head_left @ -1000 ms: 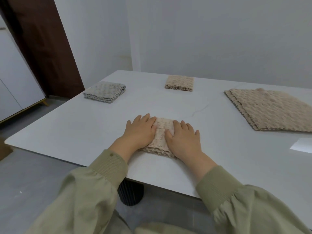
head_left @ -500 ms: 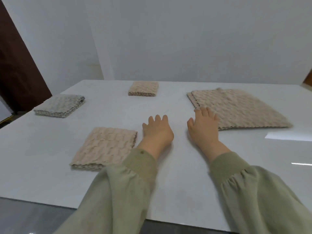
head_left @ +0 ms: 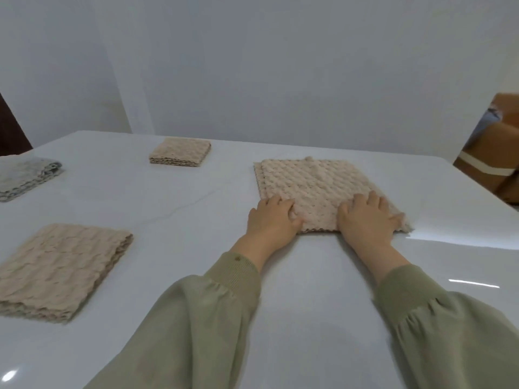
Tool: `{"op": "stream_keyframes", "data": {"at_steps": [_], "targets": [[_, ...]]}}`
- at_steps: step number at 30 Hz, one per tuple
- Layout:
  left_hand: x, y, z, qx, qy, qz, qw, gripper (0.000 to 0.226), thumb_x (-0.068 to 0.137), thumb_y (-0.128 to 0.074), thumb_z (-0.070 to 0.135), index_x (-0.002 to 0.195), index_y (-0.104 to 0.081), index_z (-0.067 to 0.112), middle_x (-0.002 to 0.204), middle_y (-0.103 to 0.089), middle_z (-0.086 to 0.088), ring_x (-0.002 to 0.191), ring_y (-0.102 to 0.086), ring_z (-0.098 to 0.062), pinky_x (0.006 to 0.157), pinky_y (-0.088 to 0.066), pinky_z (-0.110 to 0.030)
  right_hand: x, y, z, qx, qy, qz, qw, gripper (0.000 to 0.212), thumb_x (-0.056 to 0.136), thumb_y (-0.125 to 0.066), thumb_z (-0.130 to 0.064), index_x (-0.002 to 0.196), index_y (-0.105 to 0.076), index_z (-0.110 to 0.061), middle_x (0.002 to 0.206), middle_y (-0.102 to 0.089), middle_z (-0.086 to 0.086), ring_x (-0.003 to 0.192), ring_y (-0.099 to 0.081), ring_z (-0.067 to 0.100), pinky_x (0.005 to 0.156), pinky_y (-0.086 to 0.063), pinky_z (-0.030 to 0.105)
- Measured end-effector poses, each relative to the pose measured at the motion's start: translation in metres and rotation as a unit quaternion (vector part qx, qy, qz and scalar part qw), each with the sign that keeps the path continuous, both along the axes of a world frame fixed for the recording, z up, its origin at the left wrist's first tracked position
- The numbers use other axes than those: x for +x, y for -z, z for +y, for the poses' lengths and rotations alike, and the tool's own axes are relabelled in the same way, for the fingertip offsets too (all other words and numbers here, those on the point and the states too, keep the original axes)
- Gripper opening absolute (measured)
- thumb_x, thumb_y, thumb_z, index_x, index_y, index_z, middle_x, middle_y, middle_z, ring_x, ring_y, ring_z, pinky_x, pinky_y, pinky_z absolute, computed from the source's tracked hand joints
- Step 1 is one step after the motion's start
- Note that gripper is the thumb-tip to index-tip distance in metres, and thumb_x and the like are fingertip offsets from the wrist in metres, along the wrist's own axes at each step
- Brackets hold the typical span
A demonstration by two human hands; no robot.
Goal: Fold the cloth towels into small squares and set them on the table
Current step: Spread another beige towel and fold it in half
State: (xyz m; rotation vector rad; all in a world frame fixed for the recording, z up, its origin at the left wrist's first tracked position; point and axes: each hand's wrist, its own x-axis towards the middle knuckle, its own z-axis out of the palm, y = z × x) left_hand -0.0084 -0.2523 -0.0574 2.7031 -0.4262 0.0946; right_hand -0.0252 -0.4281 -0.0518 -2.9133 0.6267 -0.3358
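Left hand (head_left: 271, 220) sits on the near-left corner of the flat beige towel (head_left: 309, 183), fingers bent over the edge and the cloth puckered beside the thumb. Cannot tell whether it actually pinches the fabric or only presses it. Right hand (head_left: 368, 220) lies on the near-right corner, fingers spread fairly straight and palm down, pressing and gripping nothing. Both hands are at the towel's near edge, apart from each other, with bare towel between them.

The flat beige towel lies spread on the white table (head_left: 182, 209), right of centre. It is waffle-textured, and a second layer peeks out along its left edge (so more than one thickness). A small loop or tab pokes up at its far edge.

Olive-green sleeves run back from both wrists, the left sleeve (head_left: 196, 318) and the right sleeve (head_left: 449, 332), with ribbed cuffs.

Other towels, all well apart from the hands:
- folded beige towel (head_left: 61, 265) – near left, a thick rectangle
- small folded beige towel (head_left: 181, 151) – far side, left of the flat one
- folded grey towel (head_left: 25, 175) – far left, cut off by the frame edge

Cardboard boxes (head_left: 494, 153) stand past the table's right side. A plain white wall is behind, with a dark brown door (head_left: 11, 127) at the left edge.
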Motion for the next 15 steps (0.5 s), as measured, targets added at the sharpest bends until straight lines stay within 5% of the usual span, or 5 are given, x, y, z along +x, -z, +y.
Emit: {"op": "stream_keyframes", "data": {"at_steps": [4, 11, 15], "targets": [[-0.007, -0.005, -0.013, 0.029, -0.036, -0.037, 0.998, 0.042, 0.096, -0.036, 0.040, 0.132, -0.047, 0.024, 0.133, -0.048, 0.000, 0.124, -0.037, -0.024, 0.097, -0.038, -0.041, -0.006, 0.005, -0.015, 0.003, -0.048, 0.015, 0.999, 0.050, 0.095, -0.026, -0.038, 0.132, -0.045, -0.011, 0.138, -0.043, 0.018, 0.128, -0.035, 0.037, 0.105, -0.026, 0.058], [-0.047, -0.010, 0.014, 0.091, -0.226, -0.083, 0.966, 0.035, 0.099, -0.026, 0.028, 0.099, -0.060, 0.018, 0.109, -0.059, -0.002, 0.105, -0.045, -0.025, 0.087, -0.035, -0.041, -0.021, 0.010, 0.023, -0.017, -0.202, 0.014, 0.979, 0.058, 0.096, -0.024, -0.050, 0.142, -0.033, -0.016, 0.145, -0.035, 0.017, 0.131, -0.032, 0.037, 0.108, -0.025, 0.049], [-0.062, -0.005, 0.018, 0.067, -0.238, -0.169, 0.954, 0.039, 0.097, -0.029, 0.032, 0.108, -0.062, 0.016, 0.115, -0.061, -0.003, 0.110, -0.044, -0.025, 0.092, -0.037, -0.040, -0.025, 0.010, 0.030, 0.048, -0.340, -0.002, 0.939, 0.052, 0.097, -0.031, -0.044, 0.143, -0.036, -0.022, 0.149, -0.037, 0.006, 0.135, -0.031, 0.030, 0.112, -0.022, 0.041]]}}
